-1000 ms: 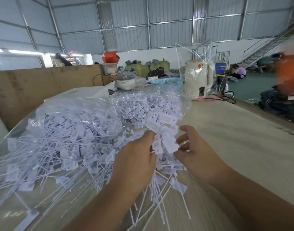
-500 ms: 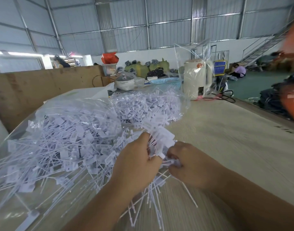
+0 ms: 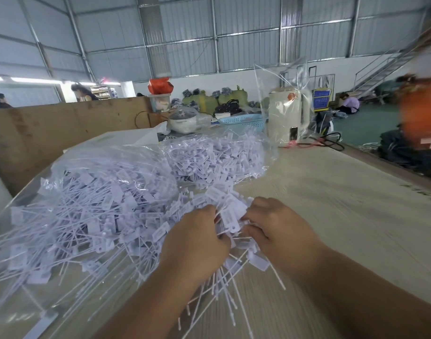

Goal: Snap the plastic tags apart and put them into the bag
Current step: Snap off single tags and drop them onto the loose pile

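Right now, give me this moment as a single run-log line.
left hand: grips tag bunch | right hand: pinches same bunch | clear bag: holds loose tags, left of hands | step: snapping apart

Both hands (image 3: 236, 238) grip tag bunch (image 3: 230, 217) w/ fingers.

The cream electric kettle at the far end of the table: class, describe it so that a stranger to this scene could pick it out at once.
Follow the long pale table to its far end, just past the clear bags of white tags. There stands the cream electric kettle, upright, right of the blue basket. Unlike its neighbours, it is tall, wrapped in a loose clear plastic bag, and has a red sticker near its top.
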Demonstrator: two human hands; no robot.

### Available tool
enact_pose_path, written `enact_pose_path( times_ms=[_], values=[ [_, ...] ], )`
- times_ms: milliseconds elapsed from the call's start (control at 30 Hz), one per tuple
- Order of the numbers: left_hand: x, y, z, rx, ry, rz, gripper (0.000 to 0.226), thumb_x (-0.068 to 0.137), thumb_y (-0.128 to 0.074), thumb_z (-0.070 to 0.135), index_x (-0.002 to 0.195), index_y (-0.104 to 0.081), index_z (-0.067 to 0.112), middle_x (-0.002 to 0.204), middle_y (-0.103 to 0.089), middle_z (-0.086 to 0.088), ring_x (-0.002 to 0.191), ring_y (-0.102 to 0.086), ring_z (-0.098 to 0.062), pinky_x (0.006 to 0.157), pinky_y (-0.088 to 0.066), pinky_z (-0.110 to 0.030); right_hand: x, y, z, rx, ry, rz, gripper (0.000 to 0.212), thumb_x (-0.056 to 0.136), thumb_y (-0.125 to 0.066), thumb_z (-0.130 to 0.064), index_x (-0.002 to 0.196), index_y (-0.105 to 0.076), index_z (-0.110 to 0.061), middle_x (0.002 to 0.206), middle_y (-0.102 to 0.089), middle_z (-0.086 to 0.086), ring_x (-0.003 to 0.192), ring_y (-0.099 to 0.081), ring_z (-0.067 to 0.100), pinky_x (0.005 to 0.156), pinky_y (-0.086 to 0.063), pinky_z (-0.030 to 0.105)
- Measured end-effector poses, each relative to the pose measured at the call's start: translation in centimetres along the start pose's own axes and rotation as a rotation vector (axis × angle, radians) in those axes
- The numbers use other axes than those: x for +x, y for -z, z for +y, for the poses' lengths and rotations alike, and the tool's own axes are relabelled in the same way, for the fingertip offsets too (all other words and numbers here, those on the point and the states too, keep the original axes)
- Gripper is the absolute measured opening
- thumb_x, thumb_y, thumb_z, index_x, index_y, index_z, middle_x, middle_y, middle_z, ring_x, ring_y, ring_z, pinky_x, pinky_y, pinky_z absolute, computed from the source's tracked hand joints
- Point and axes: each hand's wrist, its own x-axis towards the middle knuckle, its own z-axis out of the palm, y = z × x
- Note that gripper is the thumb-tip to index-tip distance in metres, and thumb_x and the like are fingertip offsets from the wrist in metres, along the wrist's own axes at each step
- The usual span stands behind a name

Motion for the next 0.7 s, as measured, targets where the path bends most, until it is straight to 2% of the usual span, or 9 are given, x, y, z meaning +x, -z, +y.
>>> enact_pose_path(
  times_ms=[67,167,233,300,400,467,533,600,700],
  values=[
    [0.0,0.3,0.1,-0.043,-0.005,0.019,0.014,0.082,-0.060,0.035,0.080,-0.050,0.026,0.075,-0.057,0.008,0.065,-0.057,-0.012,0.056,-0.049,-0.032,0.2,0.3,-0.1,-0.040,0.019,0.046,0.013,0.094,-0.058,-0.021,0.083,-0.059,-0.013,0.083,-0.051,0.000,0.078,-0.051,0.024,0.071,-0.041,0.035],
    [-0.2,0.7,0.3,-0.058,-0.032,0.058,0.009,0.083,-0.061,0.030,0.082,-0.053,0.026,0.076,-0.057,0.007,0.065,-0.058,-0.013,0.060,-0.052,-0.037,0.1,0.7,-0.3,0.013,0.008,0.122,0.033,0.091,-0.063,-0.015,0.070,-0.038,-0.018,0.071,-0.040,-0.003,0.064,-0.042,0.021,0.063,-0.031,0.031],
    [-0.3,0.9,0.5,-0.092,-0.054,0.084,0.006,0.083,-0.060,0.026,0.085,-0.054,0.024,0.074,-0.058,0.006,0.063,-0.057,-0.014,0.058,-0.052,-0.039,0.0,0.9,-0.4,0.071,-0.003,0.176,0.038,0.088,-0.067,-0.011,0.067,-0.036,-0.018,0.067,-0.040,-0.003,0.061,-0.040,0.019,0.059,-0.029,0.030],
    [-0.4,1.0,0.6,-0.138,-0.091,0.090,0.006,0.083,-0.061,0.021,0.085,-0.054,0.022,0.075,-0.057,0.003,0.063,-0.056,-0.016,0.058,-0.051,-0.041,-0.1,1.1,-0.4,0.116,-0.012,0.226,0.032,0.086,-0.069,-0.008,0.067,-0.044,-0.014,0.066,-0.043,-0.004,0.061,-0.043,0.017,0.056,-0.032,0.029],
    [-0.3,1.2,0.9,-0.136,-0.163,0.085,0.010,0.086,-0.062,0.019,0.093,-0.055,0.021,0.081,-0.054,0.000,0.073,-0.054,-0.017,0.067,-0.050,-0.042,-0.2,1.1,-0.1,0.185,-0.007,0.279,0.014,0.084,-0.068,-0.006,0.074,-0.058,-0.004,0.069,-0.053,0.000,0.065,-0.051,0.018,0.058,-0.042,0.032],
    [0.1,1.3,1.0,-0.133,-0.184,0.085,0.013,0.087,-0.062,0.019,0.098,-0.056,0.022,0.083,-0.055,0.000,0.077,-0.054,-0.018,0.067,-0.050,-0.038,-0.3,1.2,-0.1,0.233,-0.018,0.318,0.006,0.084,-0.067,-0.011,0.086,-0.065,-0.006,0.075,-0.059,-0.002,0.070,-0.054,0.013,0.064,-0.045,0.024],
    [0.6,1.5,1.1,-0.126,-0.212,0.093,0.014,0.088,-0.061,0.020,0.100,-0.054,0.022,0.081,-0.054,0.003,0.075,-0.052,-0.015,0.059,-0.042,-0.027,-0.3,1.1,0.0,0.291,-0.077,0.350,0.023,0.084,-0.070,-0.012,0.107,-0.067,-0.009,0.087,-0.062,-0.005,0.080,-0.056,0.006,0.071,-0.042,0.009],
    [1.1,1.8,1.3,-0.134,-0.232,0.084,0.016,0.091,-0.060,0.022,0.106,-0.052,0.024,0.079,-0.053,0.010,0.069,-0.048,-0.006,0.054,-0.033,-0.018,-0.3,0.9,0.3,0.356,-0.165,0.363,0.041,0.082,-0.075,-0.012,0.120,-0.060,-0.015,0.096,-0.062,-0.007,0.089,-0.055,0.001,0.075,-0.040,0.005],
    [1.9,2.2,1.5,-0.165,-0.246,0.009,0.017,0.094,-0.055,0.020,0.109,-0.047,0.022,0.087,-0.057,0.006,0.072,-0.054,-0.010,0.061,-0.044,-0.027,-0.2,0.5,0.6,0.395,-0.257,0.395,0.051,0.081,-0.076,-0.021,0.125,-0.050,-0.022,0.102,-0.055,-0.011,0.094,-0.051,-0.001,0.078,-0.035,0.000]
  ],
)
